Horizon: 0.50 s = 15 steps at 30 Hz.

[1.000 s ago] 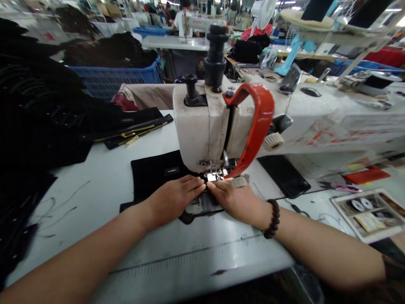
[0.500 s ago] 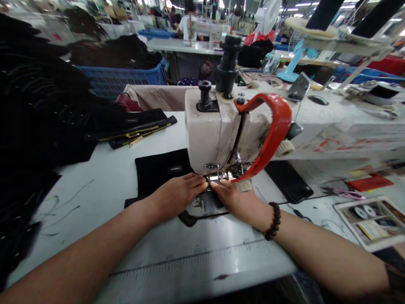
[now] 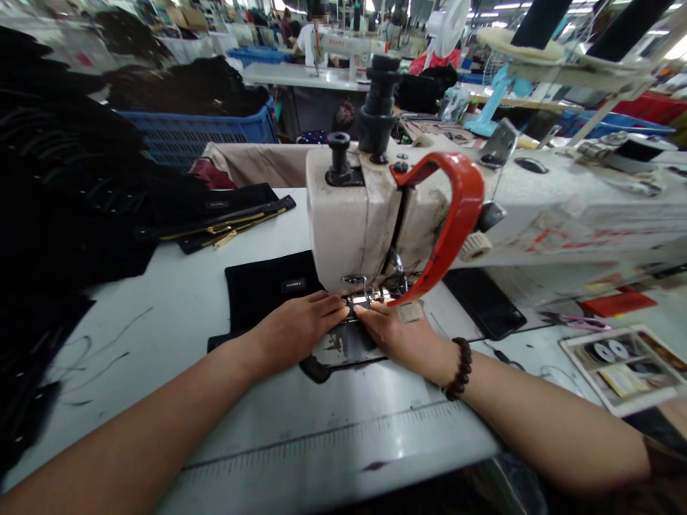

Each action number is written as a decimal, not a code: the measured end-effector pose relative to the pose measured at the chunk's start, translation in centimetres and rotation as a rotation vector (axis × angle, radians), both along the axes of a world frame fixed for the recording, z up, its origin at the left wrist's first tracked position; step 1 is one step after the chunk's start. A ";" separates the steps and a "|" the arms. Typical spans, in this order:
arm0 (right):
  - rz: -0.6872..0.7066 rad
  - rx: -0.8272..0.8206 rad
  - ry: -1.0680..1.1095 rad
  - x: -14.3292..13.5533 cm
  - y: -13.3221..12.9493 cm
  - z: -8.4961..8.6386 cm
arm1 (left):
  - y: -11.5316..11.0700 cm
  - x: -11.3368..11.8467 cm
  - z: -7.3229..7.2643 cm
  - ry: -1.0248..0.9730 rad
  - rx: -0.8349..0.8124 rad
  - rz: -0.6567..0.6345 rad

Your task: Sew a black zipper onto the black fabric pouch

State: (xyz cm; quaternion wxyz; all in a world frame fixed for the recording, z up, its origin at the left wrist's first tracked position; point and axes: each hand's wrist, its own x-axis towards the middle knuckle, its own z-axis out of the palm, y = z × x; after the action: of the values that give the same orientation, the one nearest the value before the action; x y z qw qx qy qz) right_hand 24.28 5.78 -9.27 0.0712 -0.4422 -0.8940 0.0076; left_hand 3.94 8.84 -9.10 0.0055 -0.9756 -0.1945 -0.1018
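At the near table edge we see a printed ruler scale along the smooth pale grey tabletop, scuffed with dark marks.

Our left hand lies flat, palm down, fingers together and extended, pressing on the flat black fabric panel. Fingertips sit just beside the shiny metal presser foot. It pins the cloth, grips nothing.

Our right hand is also flat-ish, fingers narrow and pointing at the foot, tips nearly touching the left hand's. Whether it pinches the fabric edge we cannot tell. Dark round-bead bracelet on that wrist.

Panel sits under the needle area, left part spread on the table, small rectangular label on it. Worn metal needle plate shows between the hands.

Above: cream, grimy sewing machine head with curved glossy red-orange guard, ribbed cream dial, black knobs on top.

Right: flat black glossy phone, pink-handled scissors, shallow white tray of bobbins.

Left: heap of black garments, black strips with gold zipper teeth.

Behind: blue ribbed plastic crate full of dark cloth. Far back, another person at a white sewing machine, blurred.
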 end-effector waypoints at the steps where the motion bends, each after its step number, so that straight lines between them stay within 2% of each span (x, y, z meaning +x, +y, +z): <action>1: -0.001 0.000 -0.003 0.0 0.0 0.1 | 0.0 0.0 0.1 0.003 -0.006 0.000; 7: 0.017 0.018 -0.002 -0.1 -0.5 0.4 | -0.3 0.0 0.3 -0.001 -0.019 -0.014; 11: 0.049 0.017 0.021 0.0 -0.2 -0.1 | -0.3 -0.5 0.1 -0.056 0.014 -0.037; 15: 0.079 -0.012 -0.018 -0.2 0.2 0.0 | -0.2 -1.0 0.0 -0.224 0.028 -0.050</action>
State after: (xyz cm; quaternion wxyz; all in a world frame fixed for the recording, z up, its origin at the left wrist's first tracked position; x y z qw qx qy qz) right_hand 24.11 6.02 -9.28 0.0604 -0.4070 -0.9114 0.0118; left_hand 2.96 8.64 -9.08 -0.0050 -0.9625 -0.1680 -0.2131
